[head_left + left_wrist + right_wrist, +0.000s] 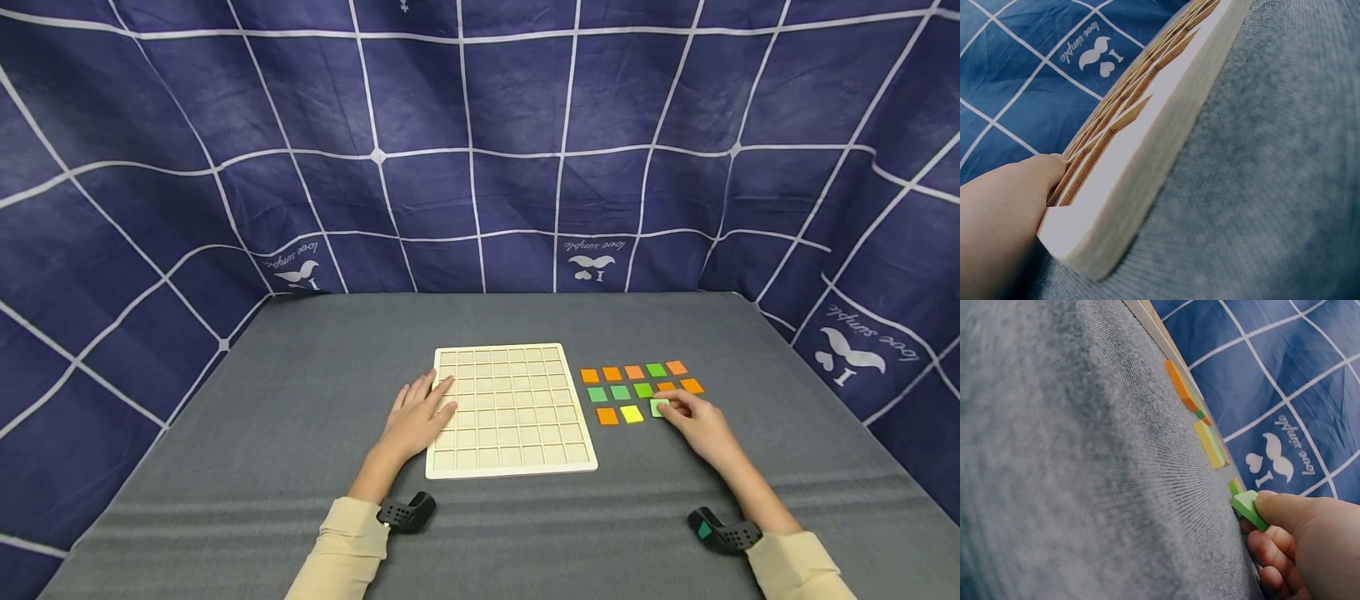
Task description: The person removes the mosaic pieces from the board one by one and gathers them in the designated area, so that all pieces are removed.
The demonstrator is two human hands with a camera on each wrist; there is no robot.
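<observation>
A pale wooden grid board lies on the grey cloth, divided into many square cells. My left hand rests on its left edge, fingers stretched and spread over the border; the left wrist view shows the thumb side against the board's corner. To the right of the board, my right hand pinches a light green square tile between thumb and fingers, at the right end of the nearest row of tiles. Beside it in that row are a yellow tile and an orange tile.
Behind the nearest row, more square tiles lie in two rows, among them a teal-green tile and an orange tile. Grey cloth covers the table. A blue curtain with white lines stands around the back and sides.
</observation>
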